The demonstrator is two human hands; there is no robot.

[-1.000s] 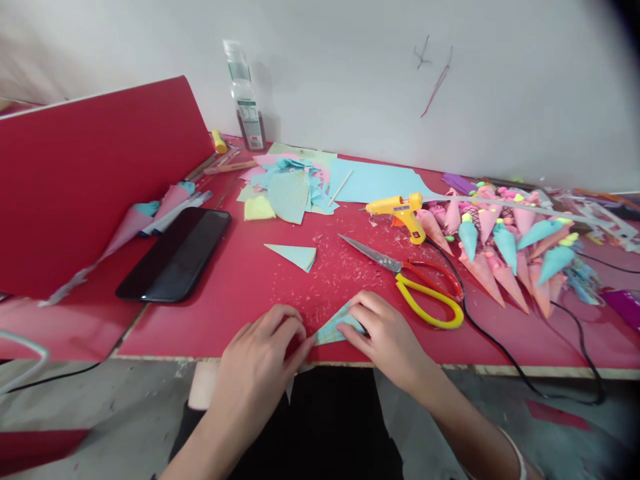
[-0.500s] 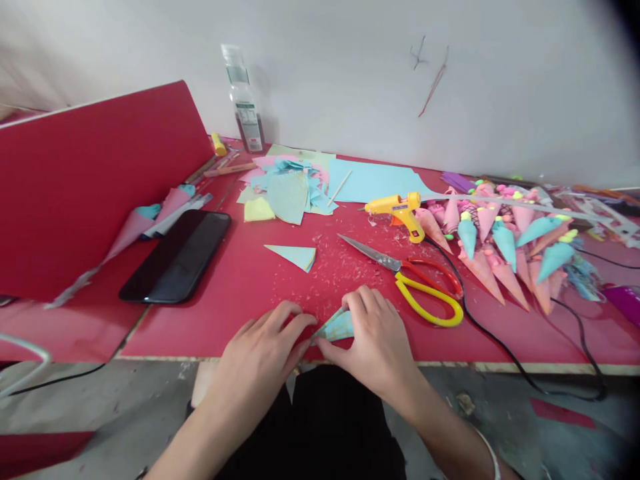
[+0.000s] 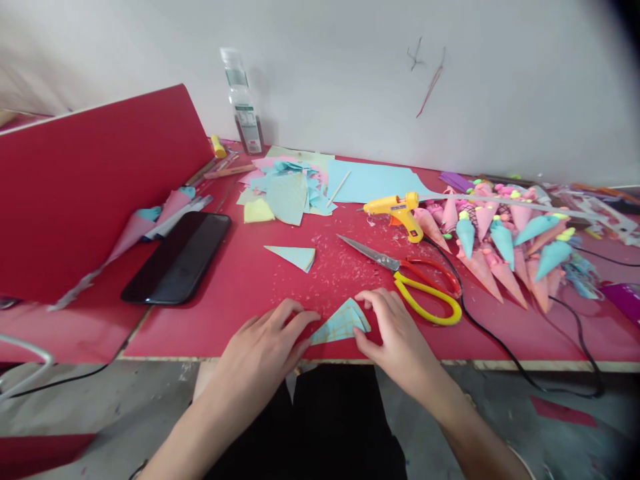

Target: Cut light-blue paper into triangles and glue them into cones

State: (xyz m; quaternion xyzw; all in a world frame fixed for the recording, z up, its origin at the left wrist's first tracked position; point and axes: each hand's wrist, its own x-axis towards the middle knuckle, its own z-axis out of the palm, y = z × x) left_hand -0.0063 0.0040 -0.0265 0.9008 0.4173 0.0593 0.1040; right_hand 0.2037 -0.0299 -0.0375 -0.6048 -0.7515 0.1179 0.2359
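A folded blue paper wedge (image 3: pixel 340 324) with a yellowish grid pattern lies near the table's front edge, its layers fanned slightly at the wide right end. My left hand (image 3: pixel 267 340) closes on its narrow tip, with the fingertips partly hidden. At the wide end my right hand (image 3: pixel 395 340) is open, thumb and fingers apart, the thumb at the paper's edge. Farther in lies a second folded blue wedge (image 3: pixel 293 257). Scissors (image 3: pixel 395 267) with one red and one yellow handle rest to the right, blades pointing back left.
A yellow glue gun (image 3: pixel 393 208) lies behind the scissors, its black cord running off the front edge. Pink and blue paper cones (image 3: pixel 493 250) are heaped at right. Paper scraps (image 3: pixel 287 193) and a bottle (image 3: pixel 245 117) stand at the back. A phone (image 3: pixel 177 260) lies left.
My right hand has shifted right and loosened from the paper, uncovering its wide end. The left hand stays at the tip.
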